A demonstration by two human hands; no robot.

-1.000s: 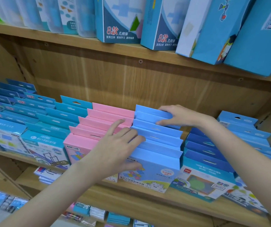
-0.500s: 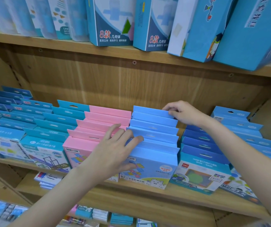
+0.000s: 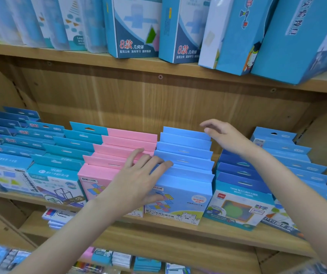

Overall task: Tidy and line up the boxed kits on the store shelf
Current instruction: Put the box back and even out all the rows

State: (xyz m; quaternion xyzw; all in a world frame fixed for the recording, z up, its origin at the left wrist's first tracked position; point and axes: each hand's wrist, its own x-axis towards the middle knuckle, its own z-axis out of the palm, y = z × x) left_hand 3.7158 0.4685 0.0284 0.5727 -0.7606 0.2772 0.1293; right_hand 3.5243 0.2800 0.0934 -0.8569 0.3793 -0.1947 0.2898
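Judging these light, stiff light-blue kit boxes (image 3: 184,169) safest taken by their top edges, we rest our left hand (image 3: 138,180) flat, fingers spread, on them; our right hand (image 3: 226,137) hovers, loosely curled, empty.

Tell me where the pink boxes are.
In the head view, the pink boxes stand in a row left of centre on the middle shelf, between teal boxes and light blue boxes.
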